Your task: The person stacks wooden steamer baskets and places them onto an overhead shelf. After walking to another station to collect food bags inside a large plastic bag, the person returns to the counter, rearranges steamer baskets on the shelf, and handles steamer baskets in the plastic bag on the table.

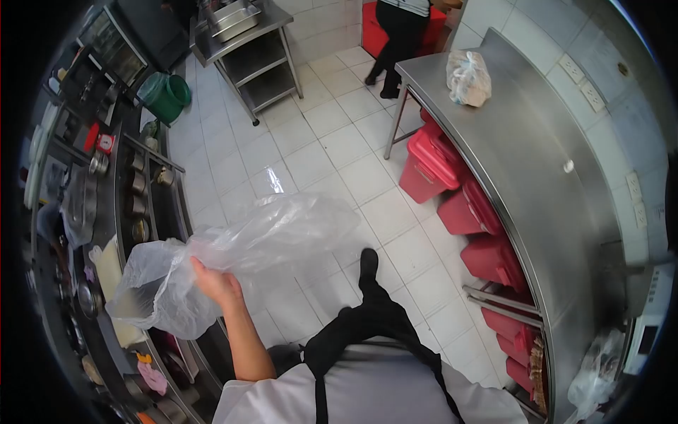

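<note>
A large clear plastic bag (282, 230) is bunched in my left hand (216, 284), whose fingers are closed round its gathered part. One end of the bag spreads out to the right above the floor. The other end puffs out to the left, close to the shelving. Nothing can be made out inside the bag. My right hand is outside the view.
A steel counter (544, 184) on the right carries a tied plastic bag (468, 78), with several red lidded bins (431, 162) beneath. Pots and a red scale (105, 143) line the left shelving. Near a steel table (265, 63) are a green bin (164, 97) and another person (399, 42).
</note>
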`<state>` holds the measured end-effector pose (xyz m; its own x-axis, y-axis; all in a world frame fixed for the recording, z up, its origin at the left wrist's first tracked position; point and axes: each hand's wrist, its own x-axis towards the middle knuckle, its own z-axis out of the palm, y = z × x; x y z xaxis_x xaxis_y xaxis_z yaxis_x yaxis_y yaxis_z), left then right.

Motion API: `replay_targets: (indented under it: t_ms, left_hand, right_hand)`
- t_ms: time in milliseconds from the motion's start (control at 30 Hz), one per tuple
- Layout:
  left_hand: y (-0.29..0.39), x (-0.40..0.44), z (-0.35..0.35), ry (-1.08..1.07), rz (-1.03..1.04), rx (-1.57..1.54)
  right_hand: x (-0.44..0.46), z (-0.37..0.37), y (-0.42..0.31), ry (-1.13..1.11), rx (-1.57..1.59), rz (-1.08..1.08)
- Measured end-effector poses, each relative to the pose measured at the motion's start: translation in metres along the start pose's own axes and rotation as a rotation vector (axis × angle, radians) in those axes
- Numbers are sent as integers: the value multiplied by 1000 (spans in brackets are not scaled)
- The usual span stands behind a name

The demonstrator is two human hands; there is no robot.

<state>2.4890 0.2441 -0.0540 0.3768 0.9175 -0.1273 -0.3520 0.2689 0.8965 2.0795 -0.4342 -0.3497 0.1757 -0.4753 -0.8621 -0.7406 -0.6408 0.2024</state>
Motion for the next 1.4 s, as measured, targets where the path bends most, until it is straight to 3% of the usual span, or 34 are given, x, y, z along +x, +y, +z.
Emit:
replay_targets:
  t_ms: [200, 333, 367, 433, 467, 500, 600, 733, 800, 900, 1033, 1167, 1200, 1300, 1400]
  left_hand:
    - [-23, 63, 103, 105, 86, 43]
    - [-21, 103, 183, 50, 156, 97]
    - [-25, 119, 197, 13, 208, 113]
    - [-45, 143, 228, -30, 244, 139]
    - [-56, 154, 243, -38, 234, 156]
    - [-67, 166, 259, -47, 227, 179]
    - [-112, 209, 337, 100, -45, 43]
    - [-226, 297, 413, 35, -587, -90]
    - [-270, 312, 473, 104, -754, -78]
    - [-315, 328, 554, 8, -819, -22]
    - [-343, 336, 679, -131, -751, -42]
    - [-380, 361, 774, -295, -731, -7]
    - [-392, 372, 793, -339, -730, -11]
    - [-404, 374, 864, -354, -788, -10]
    - [-409, 369, 918, -445, -851, -38]
  right_hand:
    - [56, -50, -225, -134, -91, -295]
    - [105, -207, -461, 129, 38, -682]
    - [87, -276, -530, 156, 182, -894]
    - [8, -401, -656, 64, 407, -1072]
    - [-10, -449, -711, 198, 347, -1386]
    - [-55, -491, -754, 141, 468, -1481]
    - [-188, -589, -844, 340, 559, -1581]
    - [-194, -634, -917, 850, 520, -1668]
    - [-173, -632, -922, 997, 424, -1555]
    - [-160, -609, -905, 1042, 510, -1432]
    - [-169, -583, -898, 1154, 573, -1192]
    - [-170, -622, -928, 1238, 733, -966]
    - [-163, -648, -937, 1303, 673, -997]
    - [-133, -741, -966, 1131, 514, -1132]
    - [-87, -821, -1025, 684, 184, -1048]
